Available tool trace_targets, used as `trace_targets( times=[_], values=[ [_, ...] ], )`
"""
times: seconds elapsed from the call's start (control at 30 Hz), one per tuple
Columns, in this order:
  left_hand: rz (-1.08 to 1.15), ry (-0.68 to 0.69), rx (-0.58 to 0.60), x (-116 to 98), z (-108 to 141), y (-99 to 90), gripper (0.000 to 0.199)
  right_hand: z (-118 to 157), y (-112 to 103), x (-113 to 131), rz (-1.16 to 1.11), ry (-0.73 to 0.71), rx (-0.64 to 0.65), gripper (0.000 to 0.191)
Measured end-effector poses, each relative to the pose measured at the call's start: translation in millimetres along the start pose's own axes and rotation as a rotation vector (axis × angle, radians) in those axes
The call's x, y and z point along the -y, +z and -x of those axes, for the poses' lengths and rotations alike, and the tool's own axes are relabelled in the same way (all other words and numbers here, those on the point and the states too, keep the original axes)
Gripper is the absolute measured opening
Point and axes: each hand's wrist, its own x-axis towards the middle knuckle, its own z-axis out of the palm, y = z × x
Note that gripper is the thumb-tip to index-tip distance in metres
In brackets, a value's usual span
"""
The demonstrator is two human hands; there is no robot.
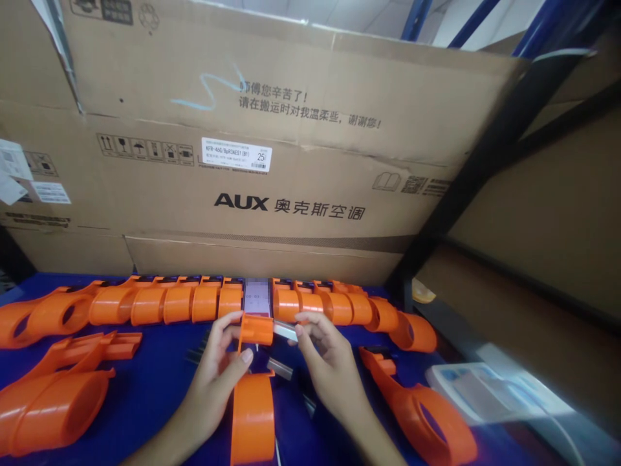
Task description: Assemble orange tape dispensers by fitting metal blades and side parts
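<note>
My left hand [217, 370] is closed on an orange plastic tape dispenser [253, 411], whose wide ring hangs down toward me. Its narrow upper end sits between thumb and fingers. From the right, my right hand [330, 359] pinches a small silvery strip [285, 331] between thumb and fingertips. That strip's left end meets the right side of the dispenser's upper end; whether it is inserted cannot be made out. Below the hands, another short metallic strip [280, 369] lies on the blue surface [160, 395].
Several orange dispensers [148, 305] stand in a row along the back. More lie at left [63, 401] and right [431, 414]. A phone [257, 296] stands mid-row. Behind is a large cardboard sheet [291, 162]. A dark rack post [451, 175] and a white object [485, 388] are at right.
</note>
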Motion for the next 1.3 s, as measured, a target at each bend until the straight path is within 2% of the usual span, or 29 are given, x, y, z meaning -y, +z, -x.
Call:
trace_targets(
  times=[0.4, 0.5, 0.83, 1.07, 1.17, 1.3],
  values=[
    [0.052, -0.054, 0.032, 2.6, -6.2, -3.9, 0.061, -3.0, -4.4, -6.5, 0.049, -0.021, -0.059, 0.029],
    [0.078, -0.067, 0.052, 2.2, -3.9, -3.4, 0.06, -2.0, -3.6, -3.0, 0.049, -0.025, -0.04, 0.03],
    [0.066, -0.099, 0.01, -3.3, -5.3, -1.2, 0.062, -2.0, -4.3, -0.5, 0.047, -0.039, -0.006, 0.025],
    [0.01, -0.131, 0.072, -6.8, -0.7, -2.3, 0.057, -0.5, -3.7, 4.8, 0.113, -0.071, 0.027, 0.022],
    [0.024, -0.128, 0.086, -5.3, 1.2, -0.2, 0.057, 1.4, 1.1, 5.3, 0.057, -0.06, 0.05, 0.025],
    [0.053, -0.045, 0.037, -5.8, 4.1, 7.1, 0.057, 2.5, 6.2, 1.9, -0.079, 0.0, -0.042, 0.031]
  ],
)
